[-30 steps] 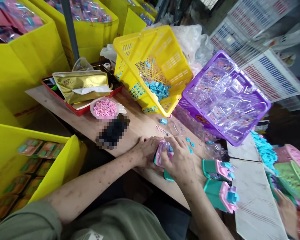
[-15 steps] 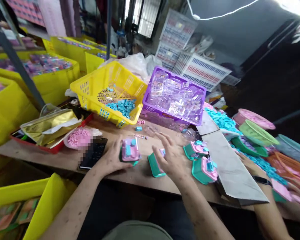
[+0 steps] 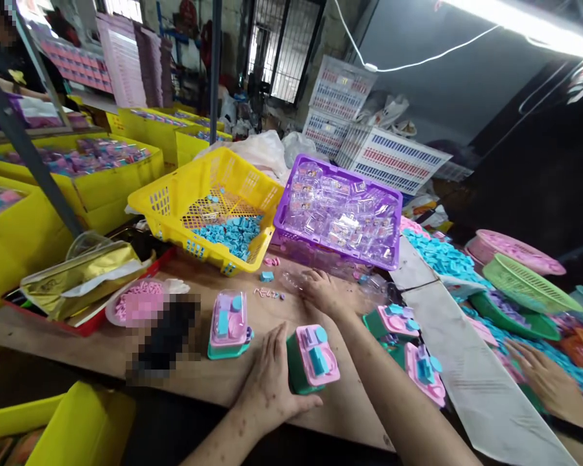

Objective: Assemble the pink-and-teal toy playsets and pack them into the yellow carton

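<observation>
My left hand (image 3: pixel 271 374) is at the near left side of a green toy box (image 3: pixel 315 360) with a pink top and blue and lilac pieces. Its fingers lie stretched along the side, the thumb out below the front. Farther out, my right hand (image 3: pixel 326 294) has its fingers curled onto a clear plastic cover (image 3: pixel 295 281) on the table; the fingertips are partly hidden. To the left stands a similar toy box (image 3: pixel 228 323) with a clear cover over its top. Beyond my right forearm are two more toy boxes, one upright (image 3: pixel 393 321) and one tilted (image 3: pixel 423 372).
A yellow basket (image 3: pixel 150 220) of blue pieces and a purple crate (image 3: pixel 337 254) of clear covers stand at the back. On the left are a bowl of pink pieces (image 3: pixel 138 301) and a red tray (image 3: pixel 85 329). At right, a co-worker's hand (image 3: pixel 548 375) is among blue pieces beyond a board (image 3: pixel 461 362).
My left hand has let go of the covered toy box and moved right to the uncovered one. My right hand has left that box and reached forward to the clear cover.
</observation>
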The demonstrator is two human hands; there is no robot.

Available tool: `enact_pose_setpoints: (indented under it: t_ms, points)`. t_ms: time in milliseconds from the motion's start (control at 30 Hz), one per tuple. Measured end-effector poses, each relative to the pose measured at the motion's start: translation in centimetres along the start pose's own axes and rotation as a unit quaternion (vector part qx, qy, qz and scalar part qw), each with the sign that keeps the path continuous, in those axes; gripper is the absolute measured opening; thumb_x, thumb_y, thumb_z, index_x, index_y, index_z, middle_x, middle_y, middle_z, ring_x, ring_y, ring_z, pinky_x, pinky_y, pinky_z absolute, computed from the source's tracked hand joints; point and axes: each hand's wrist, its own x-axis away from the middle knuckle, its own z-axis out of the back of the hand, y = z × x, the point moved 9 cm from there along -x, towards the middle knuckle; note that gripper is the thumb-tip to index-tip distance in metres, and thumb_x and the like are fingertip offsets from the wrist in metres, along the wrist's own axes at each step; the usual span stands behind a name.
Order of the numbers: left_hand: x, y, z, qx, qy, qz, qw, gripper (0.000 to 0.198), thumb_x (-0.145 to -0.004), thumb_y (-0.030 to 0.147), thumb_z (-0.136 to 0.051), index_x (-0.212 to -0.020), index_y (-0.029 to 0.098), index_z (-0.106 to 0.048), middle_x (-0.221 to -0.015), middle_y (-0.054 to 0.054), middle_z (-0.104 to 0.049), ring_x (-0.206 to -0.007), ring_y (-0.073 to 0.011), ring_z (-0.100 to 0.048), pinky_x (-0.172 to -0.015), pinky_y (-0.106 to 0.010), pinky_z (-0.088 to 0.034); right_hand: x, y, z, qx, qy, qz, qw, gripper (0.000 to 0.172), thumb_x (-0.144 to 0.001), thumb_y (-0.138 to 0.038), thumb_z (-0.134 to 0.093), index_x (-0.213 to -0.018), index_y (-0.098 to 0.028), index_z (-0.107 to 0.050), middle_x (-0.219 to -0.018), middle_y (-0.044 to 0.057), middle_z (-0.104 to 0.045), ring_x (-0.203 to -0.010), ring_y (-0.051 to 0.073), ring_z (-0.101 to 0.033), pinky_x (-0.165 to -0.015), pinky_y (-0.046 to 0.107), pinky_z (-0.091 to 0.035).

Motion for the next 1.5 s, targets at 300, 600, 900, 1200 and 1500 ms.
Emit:
enact_pose_setpoints:
  t_ms: [300, 600, 900, 1200, 1500]
  points:
    - [-1.0, 6.5, 5.6, 0.050, 0.112, -0.129, 0.984, 0.132, -0.091, 0.064, -0.089, -0.185, 0.026, -0.005, -0.184, -0.030, -0.030, -0.170, -0.0545, -0.036, -0.132, -0.079, -0.043, 6.0, 0.8, 8.9, -0.284, -0.064, -0.054, 0.955, 0.040, -0.111, -0.065, -0.066, -0.109, -0.026, -0.055, -0.147, 0.018, -0.069, -0.114, 0.029, -0.080, -0.088, 0.045, -0.071]
    - [-5.2, 12.8, 5.8, 0.416, -0.047, -0.019, 0.908, 0.049, -0.108, 0.060, -0.075, -0.139, 0.023, -0.062, -0.116, -0.007, -0.077, -0.112, -0.0254, -0.080, -0.098, -0.039, -0.067, 12.4, -7.6, 15.0, -0.312, 0.160, -0.087, 0.932, 0.056, -0.116, -0.068, -0.057, -0.163, -0.038, -0.050, -0.162, 0.013, -0.060, -0.148, 0.038, -0.063, -0.107, 0.056, -0.068]
    - [-0.4, 9.9, 6.2, -0.023, 0.024, -0.196, 0.980, 0.122, -0.091, 0.044, -0.095, -0.180, 0.024, -0.015, -0.180, -0.027, -0.038, -0.169, -0.0498, -0.038, -0.138, -0.078, -0.035, 13.4, -7.9, 10.9, -0.275, 0.162, -0.036, 0.947, 0.046, -0.115, -0.042, -0.066, -0.160, -0.035, -0.062, -0.159, 0.011, -0.063, -0.146, 0.034, -0.066, -0.122, 0.060, -0.059]
    - [-1.5, 0.7, -0.4, 0.063, -0.006, -0.107, 0.992, 0.132, -0.067, 0.044, -0.111, -0.170, 0.020, -0.031, -0.170, -0.028, -0.052, -0.161, -0.0484, -0.053, -0.133, -0.072, -0.047, 12.5, -9.3, 6.6, -0.049, 0.013, -0.053, 0.997, 0.047, -0.110, -0.051, -0.067, -0.148, -0.024, -0.075, -0.137, 0.016, -0.071, -0.121, 0.034, -0.076, -0.110, 0.057, -0.065]
    - [-1.7, 1.2, 0.2, 0.052, -0.003, -0.129, 0.990, 0.122, -0.075, 0.043, -0.107, -0.167, 0.020, -0.031, -0.164, -0.026, -0.056, -0.156, -0.0453, -0.059, -0.131, -0.068, -0.050, 12.0, -9.8, 5.3, 0.024, -0.005, -0.028, 0.999, 0.047, -0.111, -0.051, -0.062, -0.144, -0.021, -0.079, -0.129, 0.018, -0.074, -0.120, 0.036, -0.076, -0.108, 0.059, -0.065]
